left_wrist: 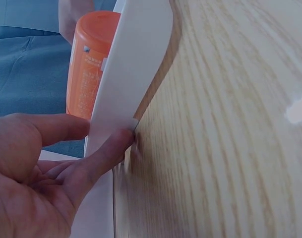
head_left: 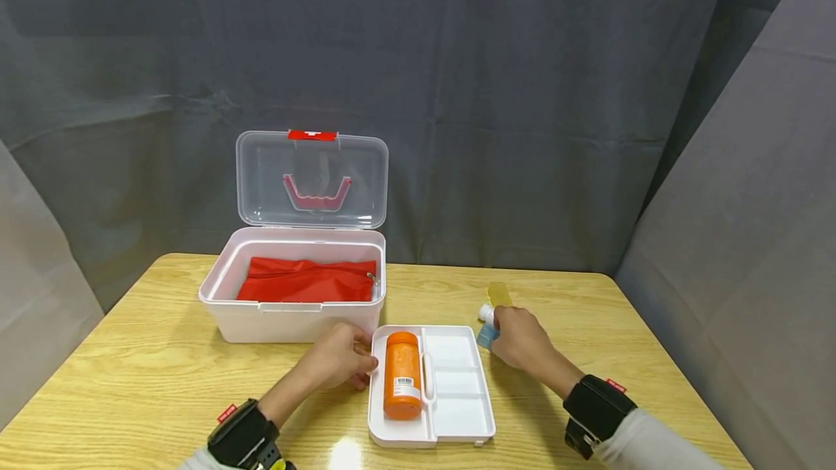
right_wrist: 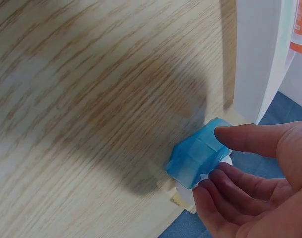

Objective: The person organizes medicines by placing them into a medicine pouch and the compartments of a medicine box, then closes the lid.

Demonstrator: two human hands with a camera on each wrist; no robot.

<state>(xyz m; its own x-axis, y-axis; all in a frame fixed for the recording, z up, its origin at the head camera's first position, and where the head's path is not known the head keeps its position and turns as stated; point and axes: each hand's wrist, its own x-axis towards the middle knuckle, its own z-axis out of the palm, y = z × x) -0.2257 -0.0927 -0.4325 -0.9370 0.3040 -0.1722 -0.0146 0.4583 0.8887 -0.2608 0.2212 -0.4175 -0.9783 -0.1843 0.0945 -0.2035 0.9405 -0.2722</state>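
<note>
We see a wooden table (head_left: 588, 325) with a white divided tray (head_left: 457, 412) near its front edge, taken here as our landmark. An orange pill bottle (head_left: 402, 376) lies on its side in the tray's long left compartment. Our left hand (head_left: 339, 361) rests at the tray's left edge, thumb and fingers (left_wrist: 108, 148) pinching the rim at its far left corner. Just to the right of the tray, our right hand (head_left: 519, 339) sits over a small blue bottle with a white cap (head_left: 486, 325), fingers loosely curled around it; from the wrist camera the fingertips (right_wrist: 240, 134) appear barely touching it, so we cannot tell how firm the hold is. A small yellowish bottle (head_left: 500, 294) lies just beyond that hand. Behind the tray stands a white first-aid box (head_left: 294, 310), its clear lid (head_left: 313, 180) propped upright, with a red zip pouch (head_left: 307, 281) inside.
</note>
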